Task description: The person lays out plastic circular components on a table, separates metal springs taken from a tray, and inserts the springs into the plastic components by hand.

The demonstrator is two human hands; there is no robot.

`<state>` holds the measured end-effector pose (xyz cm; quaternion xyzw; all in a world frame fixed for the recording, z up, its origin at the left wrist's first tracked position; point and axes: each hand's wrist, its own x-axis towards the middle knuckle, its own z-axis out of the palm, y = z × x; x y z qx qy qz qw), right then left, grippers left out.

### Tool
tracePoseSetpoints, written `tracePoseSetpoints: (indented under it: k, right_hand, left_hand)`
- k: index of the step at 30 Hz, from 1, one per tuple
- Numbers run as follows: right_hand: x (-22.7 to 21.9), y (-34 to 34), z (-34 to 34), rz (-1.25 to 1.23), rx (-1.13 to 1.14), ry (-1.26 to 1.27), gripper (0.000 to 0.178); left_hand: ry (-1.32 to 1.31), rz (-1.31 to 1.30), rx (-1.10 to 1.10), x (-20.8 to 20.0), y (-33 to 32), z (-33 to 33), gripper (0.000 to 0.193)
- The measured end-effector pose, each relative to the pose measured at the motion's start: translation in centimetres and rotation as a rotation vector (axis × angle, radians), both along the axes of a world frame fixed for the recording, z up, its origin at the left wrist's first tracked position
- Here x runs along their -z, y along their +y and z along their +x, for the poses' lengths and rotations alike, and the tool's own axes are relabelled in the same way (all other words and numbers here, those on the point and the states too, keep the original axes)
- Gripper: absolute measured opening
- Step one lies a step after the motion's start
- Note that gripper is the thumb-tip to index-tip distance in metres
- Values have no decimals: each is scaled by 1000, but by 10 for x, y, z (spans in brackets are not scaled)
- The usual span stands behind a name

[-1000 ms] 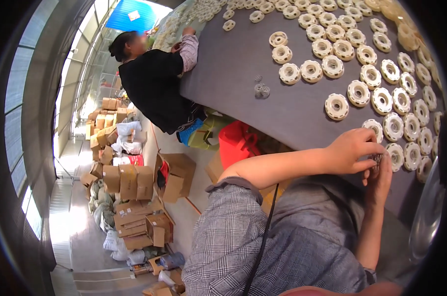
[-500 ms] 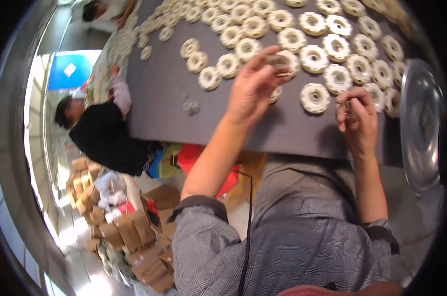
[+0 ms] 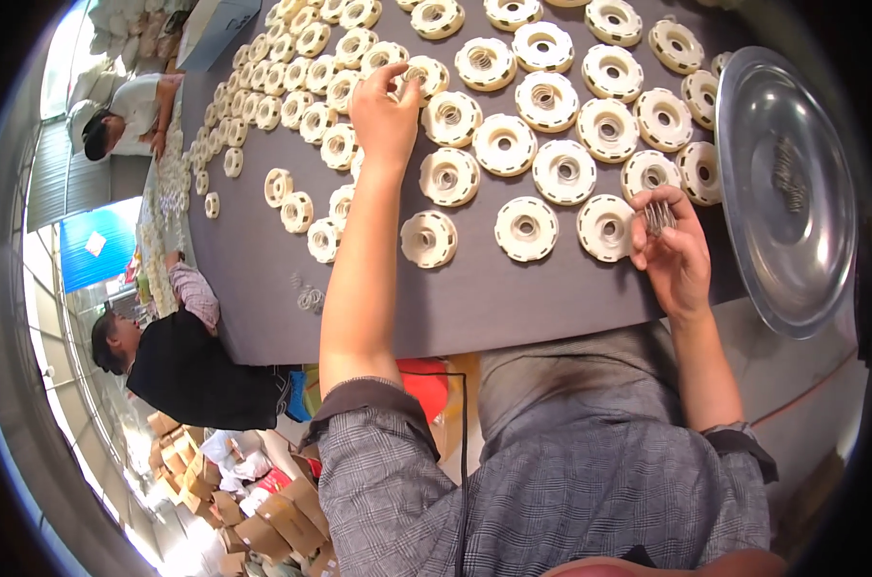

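My left hand (image 3: 386, 115) reaches over the far rows of round cream plastic rings. Its fingers are pinched together at a ring (image 3: 426, 79) with a spring in its middle, and what they hold is hidden. My right hand (image 3: 674, 258) is closed on several small metal coil springs (image 3: 659, 217), just above the near edge of the table. Beside those fingers lies a cream ring (image 3: 605, 229) with notches round its rim. Some rings around my hands have a coil spring standing in the centre hole, such as the ring (image 3: 449, 177) below my left hand.
A shiny metal basin (image 3: 758, 260) stands at the right table edge, with a heap of springs (image 3: 790, 173) in it. A few loose springs (image 3: 309, 298) lie left of my left forearm. Two people sit along the table's left side. Cardboard boxes (image 3: 282, 524) are piled on the floor.
My left hand has moved left and farther out over the rings; the spring seen in its fingers earlier no longer shows. My right hand still holds springs. The view has shifted, showing more of the basin.
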<state>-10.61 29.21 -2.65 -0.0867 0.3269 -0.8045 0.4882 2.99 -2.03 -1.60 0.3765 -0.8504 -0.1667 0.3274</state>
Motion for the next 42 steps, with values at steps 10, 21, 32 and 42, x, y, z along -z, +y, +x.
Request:
tracePoseSetpoints:
  k: [10,21,32,42]
  right_hand:
    - [-20,-24,-5,133,-215,86,33]
    - [-17,-9,-1,190,-224,158,22]
    - [15,34,-9,179,301,1027,16]
    - [24,28,-11,68,235,957,27]
  left_hand:
    - [33,376,706,-59,141,-27,38]
    - [-88,321,774,-59,181,-38,32]
    - [73,346,508,-17,113,-107,19]
    - [-62,-126,613,2,99,-139,17]
